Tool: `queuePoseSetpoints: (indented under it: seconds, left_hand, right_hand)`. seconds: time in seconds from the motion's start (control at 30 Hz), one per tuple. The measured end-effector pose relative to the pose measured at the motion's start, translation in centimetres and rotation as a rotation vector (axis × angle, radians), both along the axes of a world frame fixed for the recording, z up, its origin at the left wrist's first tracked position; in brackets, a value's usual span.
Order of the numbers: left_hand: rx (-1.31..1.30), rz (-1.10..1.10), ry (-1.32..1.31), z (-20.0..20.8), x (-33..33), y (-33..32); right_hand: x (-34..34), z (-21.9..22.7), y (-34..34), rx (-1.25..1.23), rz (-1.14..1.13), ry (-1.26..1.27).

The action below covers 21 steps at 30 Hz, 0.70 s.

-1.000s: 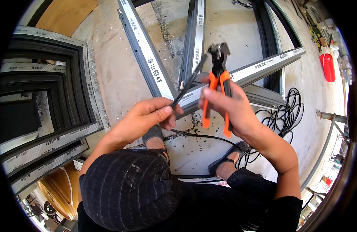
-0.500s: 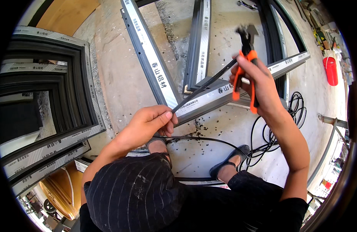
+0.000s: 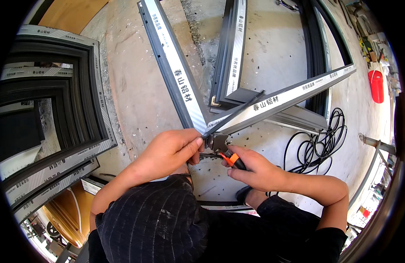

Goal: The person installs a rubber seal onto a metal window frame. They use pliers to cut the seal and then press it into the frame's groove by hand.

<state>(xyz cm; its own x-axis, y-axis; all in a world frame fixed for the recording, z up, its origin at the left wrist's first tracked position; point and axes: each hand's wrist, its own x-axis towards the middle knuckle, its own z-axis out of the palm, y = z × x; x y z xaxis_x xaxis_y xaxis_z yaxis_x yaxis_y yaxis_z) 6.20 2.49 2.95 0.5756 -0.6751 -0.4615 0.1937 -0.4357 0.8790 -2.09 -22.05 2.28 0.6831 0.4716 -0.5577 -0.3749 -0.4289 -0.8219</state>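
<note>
A dark rubber sealing strip (image 3: 237, 110) is being worked at the mitred corner of an aluminium window frame (image 3: 272, 100) that lies on the concrete floor (image 3: 132, 87). The near end of the strip is pinched between thumb and fingers of the left hand (image 3: 169, 151), which is closed on it just beside the corner joint; from there the strip runs up and to the right along the taped rail. The right hand (image 3: 255, 168) is wrapped shut around the orange-and-black handles of a pair of cutting pliers (image 3: 222, 149), whose metal head is brought right against the strip end, touching or nearly touching the left thumb. Whether the blades are already closed on the rubber cannot be told, as the head is partly hidden by the fingers.

The step in hand is judged to be the trimming of the strip end at the corner. A squeeze of the handles is what the next move would call for, with the strip kept taut and the left fingertips kept out of the blades.

A 2nd dark frame (image 3: 231, 57) lies behind, more frames (image 3: 58, 109) are stacked at the left, a coil of black cable (image 3: 318, 144) lies near on the right, and a red cylinder (image 3: 376, 85) stands well apart
</note>
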Motion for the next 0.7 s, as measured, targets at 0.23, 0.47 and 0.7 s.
queuePoseSetpoints:
  seconds: [0.23, 0.47, 0.7]
  left_hand:
    - [0.120, -0.063, -0.192, 0.3, -0.1, 0.1]
    - [0.160, -0.106, -0.331, 0.0, -0.4, 0.1]
    - [0.130, -0.065, -0.223, 0.3, -0.4, 0.1]
  right_hand:
    - [-0.1, 0.4, 0.6, -0.105, 0.058, -0.193]
    - [-0.7, 0.6, 1.0, -0.207, 0.063, -0.285]
    - [-0.8, 0.2, 1.2, -0.233, 0.051, -0.384]
